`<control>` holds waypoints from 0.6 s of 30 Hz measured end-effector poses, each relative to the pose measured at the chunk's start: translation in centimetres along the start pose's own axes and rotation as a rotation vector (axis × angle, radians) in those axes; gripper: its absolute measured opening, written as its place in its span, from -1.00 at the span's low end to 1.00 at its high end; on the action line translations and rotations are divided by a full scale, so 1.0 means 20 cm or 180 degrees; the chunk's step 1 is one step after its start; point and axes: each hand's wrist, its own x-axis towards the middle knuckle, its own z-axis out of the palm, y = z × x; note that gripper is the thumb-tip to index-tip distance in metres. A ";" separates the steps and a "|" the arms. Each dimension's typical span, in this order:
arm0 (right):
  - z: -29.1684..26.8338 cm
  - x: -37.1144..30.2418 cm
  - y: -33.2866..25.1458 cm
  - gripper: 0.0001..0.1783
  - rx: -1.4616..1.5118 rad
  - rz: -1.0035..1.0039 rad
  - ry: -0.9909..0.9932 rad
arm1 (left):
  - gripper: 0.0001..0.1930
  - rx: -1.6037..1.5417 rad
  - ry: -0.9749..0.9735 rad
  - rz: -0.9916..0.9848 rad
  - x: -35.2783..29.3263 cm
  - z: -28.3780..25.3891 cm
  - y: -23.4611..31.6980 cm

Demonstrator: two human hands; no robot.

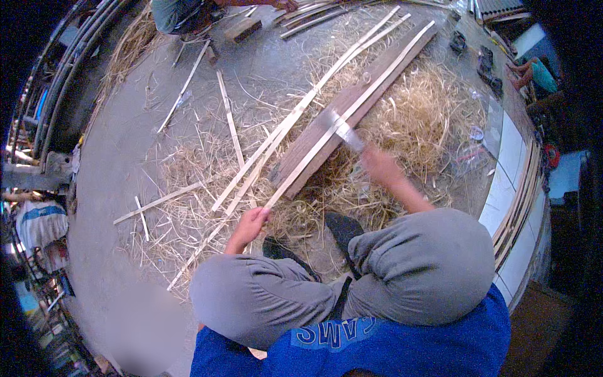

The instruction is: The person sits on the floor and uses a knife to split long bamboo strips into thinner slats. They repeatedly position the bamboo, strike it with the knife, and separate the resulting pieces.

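Note:
A long pale bamboo strip lies lengthwise along a dark wooden plank that slants away to the upper right. My left hand is closed around the strip's near end, just past the plank's near edge. In my right hand is a knife, its broad blade crossing the strip about midway along the plank. Motion blurs both the blade and this hand, and the knife's handle is hidden in the fingers. Two more long strips run beside the plank on its left.
Curly shavings heap up right of the plank and scatter around my feet. Loose strips lie on the grey floor at left. A wooden block sits at the top near another person. More strips rest along white tiles at right.

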 end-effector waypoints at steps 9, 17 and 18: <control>0.08 0.07 0.33 -0.56 -0.0493 -0.0253 0.0076 | -0.58 -0.0425 -0.0291 -0.0952 -0.12 -0.10 -0.02; 0.08 -0.09 -0.11 -0.57 0.0413 -0.0883 0.0329 | -0.55 -0.0431 -0.0107 -0.1391 -0.12 -0.13 0.13; 0.13 -0.15 -0.25 -0.62 0.0635 -0.1609 0.0118 | -0.54 -0.0373 0.0013 -0.1435 -0.14 -0.10 0.14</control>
